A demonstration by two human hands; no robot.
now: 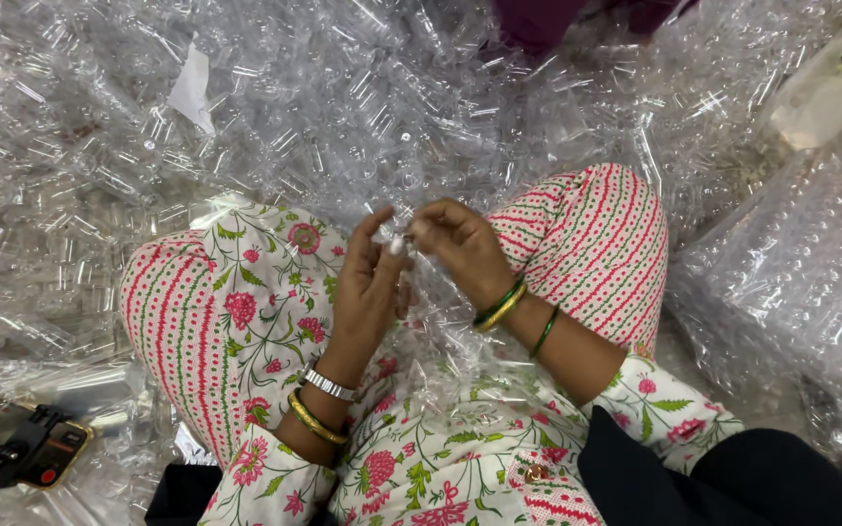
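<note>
I sit cross-legged in floral and striped clothes among heaps of small clear plastic vials. My left hand and my right hand meet above my lap, fingertips pinching a small clear plastic piece between them. More clear vials lie in my lap under the hands. Bangles and a watch ring my wrists.
A big heap of clear plastic vials covers the floor ahead and to the left. Clear bags packed with vials lie at the right. A white paper scrap rests on the heap. A phone on a stand sits at lower left.
</note>
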